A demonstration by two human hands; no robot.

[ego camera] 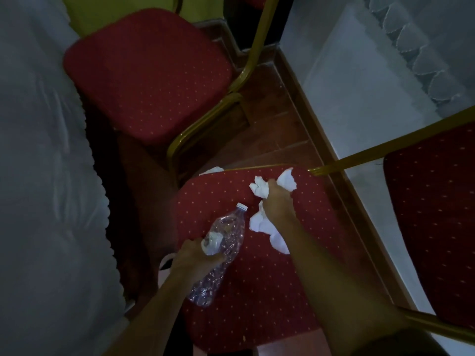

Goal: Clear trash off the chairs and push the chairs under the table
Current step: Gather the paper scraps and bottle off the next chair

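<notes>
Red chair seat (270,278) bears white crumpled tissues (267,229).

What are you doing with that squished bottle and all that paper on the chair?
A person is picking trash off a red chair. The left hand holds a crumpled bottle with a bit of tissue against it. The right hand is grabbing white tissues on the seat; more tissue lies beside it. The other chair looks bare.

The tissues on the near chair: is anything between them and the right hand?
Nothing visible. The right hand is already closed on the crumpled tissues on the near chair. The left hand holds a crushed bottle.
</notes>
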